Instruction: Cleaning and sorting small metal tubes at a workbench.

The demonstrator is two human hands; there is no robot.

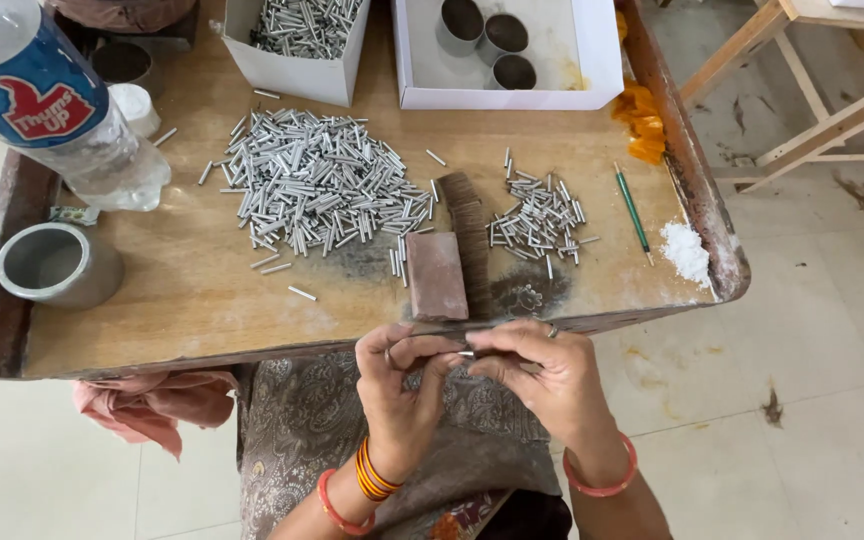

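My left hand (404,378) and my right hand (537,372) meet just below the near edge of a low wooden table (172,300), fingertips pinched together on one small silver metal tube (465,353). A large heap of the same short metal tubes (317,182) lies in the middle of the table. A smaller heap of tubes (540,220) lies to the right. Between the heaps, a reddish-brown block (436,276) rests beside a dark ridged strip (471,240).
A white box of tubes (302,40) and a white box holding three metal cups (552,60) stand at the back. A plastic bottle (52,110), a grey cup (52,265), a green stick (634,210) and white powder (688,252) sit around the edges. A wooden frame (812,110) stands right.
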